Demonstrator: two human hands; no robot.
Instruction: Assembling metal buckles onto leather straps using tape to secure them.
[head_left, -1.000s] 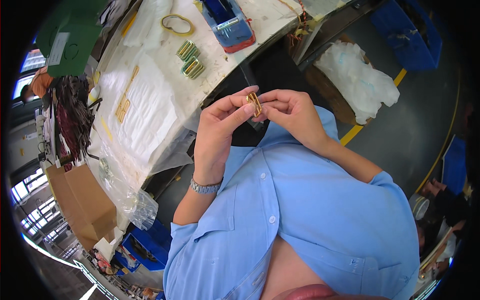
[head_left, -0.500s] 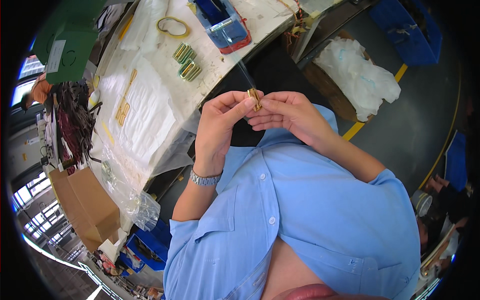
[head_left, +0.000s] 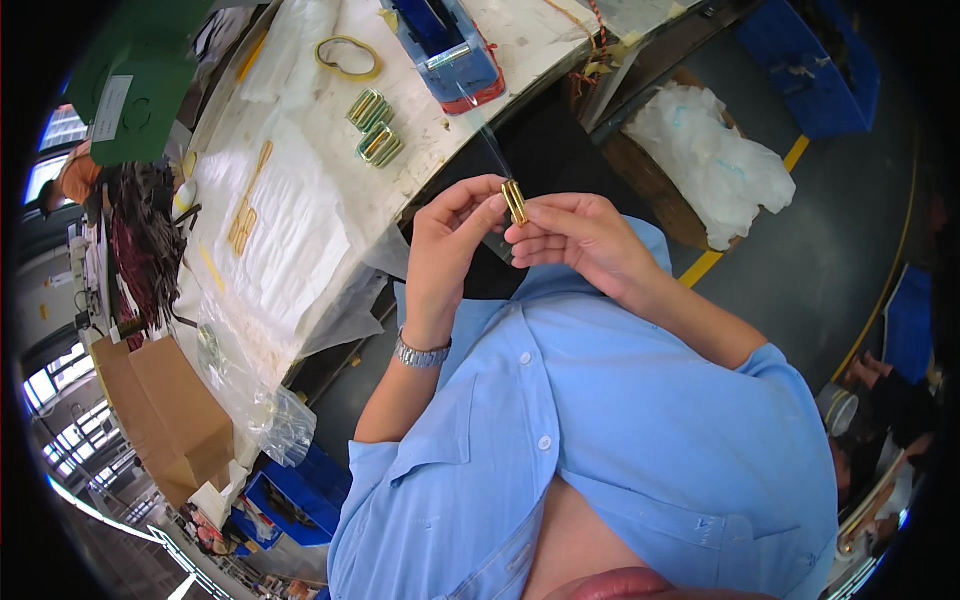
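- My left hand (head_left: 445, 240): raised before my chest on a bent elbow, the forearm standing steeply and the back of the wrist circled by a metal-link watch (head_left: 423, 354); thumb and index finger are closed in a pinch on the left side of the gold metal piece (head_left: 515, 203)
- My right hand (head_left: 592, 240): brought in from the right, its forearm slanting up and leftward across my shirt (head_left: 640, 400); thumb and forefinger are pressed together at the right side of the same piece, the other fingers loosely curled beneath
- The gold metal piece: between my two sets of fingertips, just beyond the table's near edge, long bars side by side, its upper end leaning a little to the left
- The clear tape strip (head_left: 489, 138): stretched from the blue tape dispenser (head_left: 455, 68) down to the upper end of the piece (whether it adheres there I cannot tell)
- On the table (head_left: 425, 130), left of the dispenser: two gold-and-green bundles (head_left: 380, 146) set close together, and a yellowish tape ring (head_left: 372, 71) above them
- Farther left: slim gold pieces (head_left: 242, 228) lying on a white sheet (head_left: 305, 215), well apart from my hands
- On my right, beyond my forearm: a white plastic bag (head_left: 710, 160) in a carton
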